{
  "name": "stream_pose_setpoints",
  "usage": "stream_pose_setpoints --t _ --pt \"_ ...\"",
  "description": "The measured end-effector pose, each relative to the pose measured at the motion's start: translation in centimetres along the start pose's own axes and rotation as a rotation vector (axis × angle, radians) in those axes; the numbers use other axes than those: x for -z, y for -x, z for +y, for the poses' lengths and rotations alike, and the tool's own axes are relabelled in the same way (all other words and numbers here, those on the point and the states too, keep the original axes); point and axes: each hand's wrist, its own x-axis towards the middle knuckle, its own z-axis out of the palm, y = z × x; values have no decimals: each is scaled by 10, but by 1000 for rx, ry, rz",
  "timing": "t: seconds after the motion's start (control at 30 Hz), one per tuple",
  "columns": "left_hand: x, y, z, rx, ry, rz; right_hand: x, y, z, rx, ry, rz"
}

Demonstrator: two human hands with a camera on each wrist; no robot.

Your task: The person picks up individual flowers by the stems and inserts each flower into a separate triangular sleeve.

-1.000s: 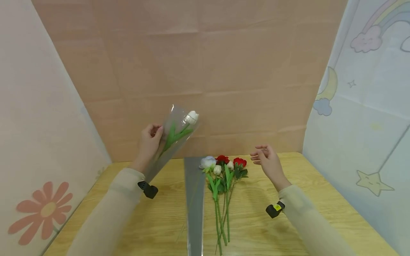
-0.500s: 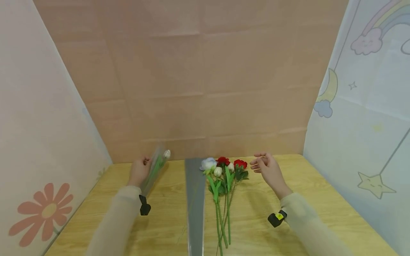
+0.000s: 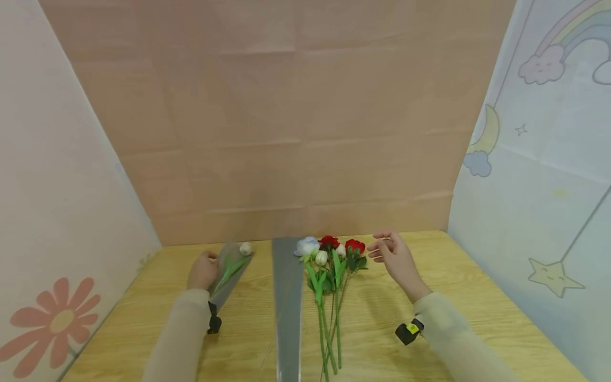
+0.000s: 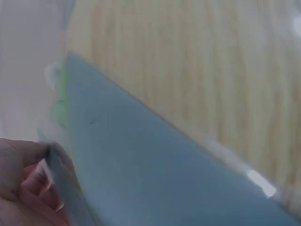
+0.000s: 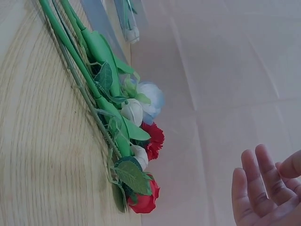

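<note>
My left hand [image 3: 203, 271] pinches the edge of a grey-and-clear bouquet sleeve [image 4: 141, 155] between thumb and fingers at the table's left. Inside the sleeve lies a white tulip [image 3: 245, 249] with green leaves, its head at the sleeve's top edge. My right hand [image 3: 393, 260] hovers beside the loose flowers with nothing in it, fingers loosely bent; the right wrist view shows its palm and fingers apart from them. Nearest to it is a red rose [image 5: 145, 200], then a red carnation [image 3: 328, 242], white tulips [image 3: 322, 258] and a pale blue flower [image 3: 307, 246].
A second grey sleeve [image 3: 287, 307] lies flat down the middle of the wooden table [image 3: 377, 339], left of the loose stems. An orange-brown backdrop [image 3: 296, 122] stands at the table's back edge. Patterned white panels [image 3: 539, 207] close in both sides.
My left hand has lowered the sleeve with the white tulip from in front of the backdrop down to the table's left side. My right hand has sunk slightly, still beside the flowers.
</note>
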Motion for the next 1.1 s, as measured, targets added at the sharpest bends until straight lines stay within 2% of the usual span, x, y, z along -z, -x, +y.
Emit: stream_pose_setpoints --t 0.2,0.33,0.43,0.53,0.6,0.7,0.77,0.87,0.97,1.1 --pt "1 2 -9 35 -82 -16 -1 1 -3 -3 6 -11" --pt "-1 0 -3 -4 -151 -16 -3 0 -3 -4 2 -21" --pt "-6 2 20 -70 -147 -41 -4 0 -3 -2 12 -21" --pt "-16 11 57 -157 -111 -67 -4 0 -3 -7 16 -20" --pt "-26 23 82 -210 -94 -102 -5 0 -4 -12 15 -23" --pt "-42 45 112 -276 -118 -178 -7 0 -4 -14 8 -37" --pt "-55 59 125 -274 -154 -233 -7 0 -4 -12 3 -46" --pt "-72 77 133 -229 -216 -276 -8 0 -5 -9 2 -53" --pt "-86 86 132 -142 -321 -274 -10 1 -6 -2 8 -51" --pt "-96 88 125 -61 -412 -242 -12 2 -5 7 4 -53"
